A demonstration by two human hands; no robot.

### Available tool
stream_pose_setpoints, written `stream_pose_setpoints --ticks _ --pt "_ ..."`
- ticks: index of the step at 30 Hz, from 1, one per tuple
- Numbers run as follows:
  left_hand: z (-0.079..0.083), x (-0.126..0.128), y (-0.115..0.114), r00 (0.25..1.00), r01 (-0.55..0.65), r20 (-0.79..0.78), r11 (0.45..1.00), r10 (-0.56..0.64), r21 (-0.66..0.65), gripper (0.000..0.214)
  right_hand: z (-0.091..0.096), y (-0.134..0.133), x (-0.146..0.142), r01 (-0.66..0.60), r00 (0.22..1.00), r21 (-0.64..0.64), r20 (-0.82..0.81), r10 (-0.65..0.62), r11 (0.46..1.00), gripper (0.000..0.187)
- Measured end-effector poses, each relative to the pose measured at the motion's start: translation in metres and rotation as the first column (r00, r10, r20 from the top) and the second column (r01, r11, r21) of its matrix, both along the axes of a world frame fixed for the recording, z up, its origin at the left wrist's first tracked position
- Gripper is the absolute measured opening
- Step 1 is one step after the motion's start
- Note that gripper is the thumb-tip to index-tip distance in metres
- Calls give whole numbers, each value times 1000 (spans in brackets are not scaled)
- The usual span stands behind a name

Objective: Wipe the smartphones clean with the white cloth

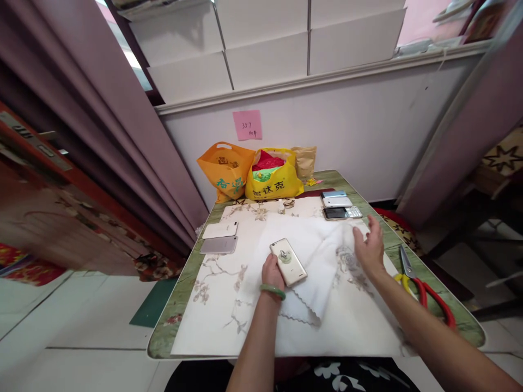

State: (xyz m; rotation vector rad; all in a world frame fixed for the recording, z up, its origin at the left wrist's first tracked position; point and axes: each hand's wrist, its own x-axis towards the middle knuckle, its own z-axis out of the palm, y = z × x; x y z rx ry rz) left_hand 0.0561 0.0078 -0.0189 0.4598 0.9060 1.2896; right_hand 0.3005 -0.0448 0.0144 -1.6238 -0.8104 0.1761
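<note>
My left hand [273, 272], with a green bangle on the wrist, grips a gold phone [288, 262] face down, a ring holder on its back. It hovers over a white cloth [314, 261] spread on the small table [183, 283]. My right hand [370, 247] lies on the cloth's right side with fingers stretched out flat. The cloth is rumpled between the two hands.
Two phones [219, 237] lie at the table's left, several more phones [339, 206] at the back right. Red and yellow scissors [420, 283] rest on the right edge. An orange bag [226, 170] and a yellow bag [273, 177] stand against the wall.
</note>
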Motion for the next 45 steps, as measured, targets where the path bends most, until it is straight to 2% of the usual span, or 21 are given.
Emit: stream_pose_setpoints --ticks 1,2,4,5,7,9,11,14,16,19,23,25,28,29,30,33,35,37,39,42,45 --pt "0 0 0 1000 2 2 1000 -2 -7 15 5 -6 -9 -99 980 -32 167 103 995 47" --pt "-1 0 1 1000 4 5 1000 -4 -6 16 9 -13 -19 -256 896 -121 341 283 959 40" --pt "-1 0 1 1000 10 17 1000 -11 12 18 12 -24 -43 -517 569 -395 503 650 759 28" --pt "-2 0 1 1000 15 24 1000 -16 24 19 13 -28 -55 -527 465 -487 522 716 697 29" --pt "-2 0 1 999 21 38 999 -23 44 19 13 -32 -74 -484 360 -612 512 780 626 42" --pt "-2 -1 1 999 21 41 999 -23 48 17 15 -33 -82 -416 357 -678 491 795 606 52" --pt "-1 -1 1 999 21 39 999 -22 39 16 23 -36 -80 -404 363 -706 460 810 582 39" --pt "-1 -1 1 999 14 36 999 -15 34 14 40 -48 -62 -536 332 -683 370 868 496 10" --pt "-1 -1 2 999 8 31 1000 -9 29 13 49 -58 -48 -642 332 -636 273 903 428 5" --pt "-2 0 2 1000 20 13 1000 -20 5 15 52 -73 -33 -735 428 -552 73 901 394 8" --pt "1 -1 3 993 46 -109 999 -49 -24 16 40 -93 -31 -812 533 -421 -252 808 404 18" --pt "6 -6 5 978 79 -192 996 -87 -50 9 34 -106 -34 -873 482 -305 -424 767 380 24" --pt "14 -15 9 956 132 -255 989 -146 -72 8 30 -119 -37 -936 352 -233 -587 729 265 34" --pt "17 -16 11 951 143 -264 987 -158 -74 10 31 -120 -35 -926 377 -265 -578 724 270 37" --pt "19 -16 11 949 152 -268 986 -165 -72 11 32 -117 -32 -888 454 -328 -520 724 322 39" --pt "22 -3 8 954 167 -242 984 -177 -59 9 36 -94 -22 -554 777 -518 -41 628 652 40" --pt "20 9 2 962 198 -178 978 -207 -65 15 33 -73 -17 -312 806 -549 279 522 775 35" --pt "17 19 -5 965 243 -80 967 -248 -71 20 25 -54 -17 -191 743 -590 435 508 784 36" --pt "13 23 -12 970 242 -22 970 -243 -32 24 14 -39 -16 -144 684 -658 474 555 739 30" --pt "10 20 -17 977 212 -5 977 -212 15 25 7 -24 -10 -118 696 -697 451 560 708 16" --pt "10 17 -16 978 211 5 978 -211 1 26 22 -8 -1 -151 814 -536 410 413 831 23"
